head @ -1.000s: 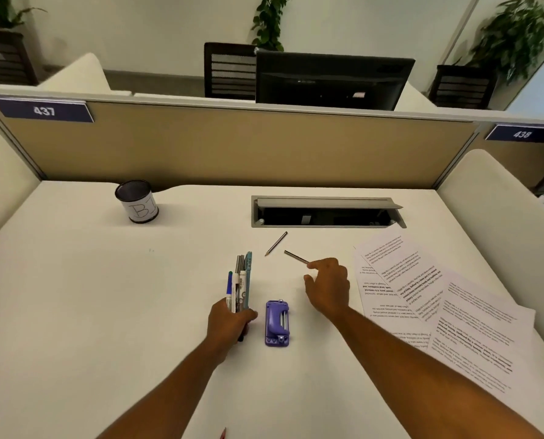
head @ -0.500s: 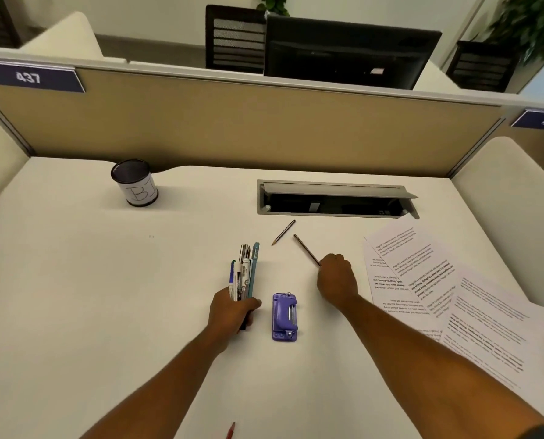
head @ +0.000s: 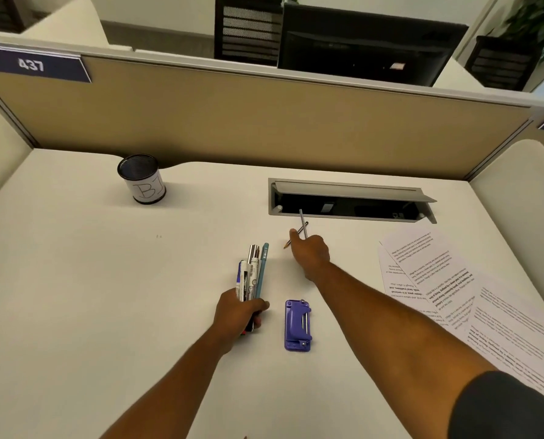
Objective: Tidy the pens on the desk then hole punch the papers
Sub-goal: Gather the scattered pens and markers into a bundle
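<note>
My left hand (head: 237, 315) is shut on a bundle of several pens (head: 252, 270) that points away from me, resting on the white desk (head: 90, 296). My right hand (head: 310, 253) has reached forward and holds a thin grey pen (head: 302, 220) upright between its fingers. Its fingertips touch a second thin pen (head: 288, 243) lying on the desk. A purple hole punch (head: 297, 326) lies between my forearms. Printed papers (head: 454, 289) are spread loosely at the right. A black mesh pen cup (head: 142, 183) labelled "B1" stands at the back left.
An open grey cable tray (head: 349, 201) is set into the desk just beyond my right hand. A tan divider panel (head: 248, 122) closes off the back, with cream side screens left and right. A red tip shows at the bottom edge.
My right hand lifted the thin grey pen off the desk and moved forward and left to the second pen. The left hand kept its bundle in place. The view tilted down.
</note>
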Demonstrator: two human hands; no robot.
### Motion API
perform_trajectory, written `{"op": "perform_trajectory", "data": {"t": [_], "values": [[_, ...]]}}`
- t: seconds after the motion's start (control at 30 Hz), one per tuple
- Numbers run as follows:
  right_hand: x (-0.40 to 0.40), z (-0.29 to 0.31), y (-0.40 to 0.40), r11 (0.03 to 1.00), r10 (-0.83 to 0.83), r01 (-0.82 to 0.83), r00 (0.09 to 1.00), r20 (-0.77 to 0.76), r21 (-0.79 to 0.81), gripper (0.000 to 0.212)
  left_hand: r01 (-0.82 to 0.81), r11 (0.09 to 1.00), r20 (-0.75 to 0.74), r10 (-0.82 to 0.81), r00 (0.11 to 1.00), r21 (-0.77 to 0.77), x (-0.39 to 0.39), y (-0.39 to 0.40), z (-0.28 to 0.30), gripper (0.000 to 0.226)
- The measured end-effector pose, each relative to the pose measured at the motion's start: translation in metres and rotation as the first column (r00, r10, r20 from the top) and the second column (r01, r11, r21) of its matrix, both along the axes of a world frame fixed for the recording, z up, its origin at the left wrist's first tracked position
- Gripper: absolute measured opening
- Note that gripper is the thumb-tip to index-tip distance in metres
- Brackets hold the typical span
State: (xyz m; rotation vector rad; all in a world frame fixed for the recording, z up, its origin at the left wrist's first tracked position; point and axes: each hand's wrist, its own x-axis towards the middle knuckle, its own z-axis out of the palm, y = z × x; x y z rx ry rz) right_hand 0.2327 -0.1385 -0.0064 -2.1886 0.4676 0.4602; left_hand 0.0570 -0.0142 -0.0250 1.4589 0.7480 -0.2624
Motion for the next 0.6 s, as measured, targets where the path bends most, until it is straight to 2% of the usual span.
{"op": "perform_trajectory", "data": {"t": [0.1, 0.17, 0.37, 0.43, 0.5, 0.6], "values": [[0.003, -0.005, 0.006, 0.968, 0.151, -0.138, 0.987, 0.049, -0.209, 0.061, -0.008, 1.0, -0.002, 0.008, 1.0, -0.012, 0.0, 0.0, -0.001, 0.036], [0.006, -0.004, 0.007, 0.939, 0.208, -0.182, 0.976, 0.059, -0.291, 0.055, -0.009, 1.0, 0.003, 0.009, 1.0, -0.015, 0.0, 0.001, -0.003, 0.037], [-0.002, 0.005, 0.0, 0.869, 0.362, -0.337, 0.932, 0.003, -0.363, 0.036, -0.019, 1.0, 0.009, 0.019, 1.0, -0.002, 0.001, -0.002, -0.004, 0.034], [-0.01, 0.01, -0.004, 0.879, 0.371, -0.363, 0.928, -0.036, -0.309, 0.036, -0.024, 1.0, 0.011, 0.024, 1.0, -0.004, -0.001, -0.004, -0.002, 0.034], [-0.022, 0.019, -0.005, 0.905, 0.378, -0.382, 0.924, -0.058, -0.187, 0.035, -0.021, 1.0, 0.013, 0.021, 1.0, -0.01, -0.006, -0.004, 0.002, 0.034], [-0.054, 0.036, -0.007, 0.953, 0.256, -0.25, 0.967, -0.012, 0.172, 0.021, -0.01, 1.0, 0.01, 0.01, 1.0, -0.007, -0.02, -0.006, 0.008, 0.037]]}}
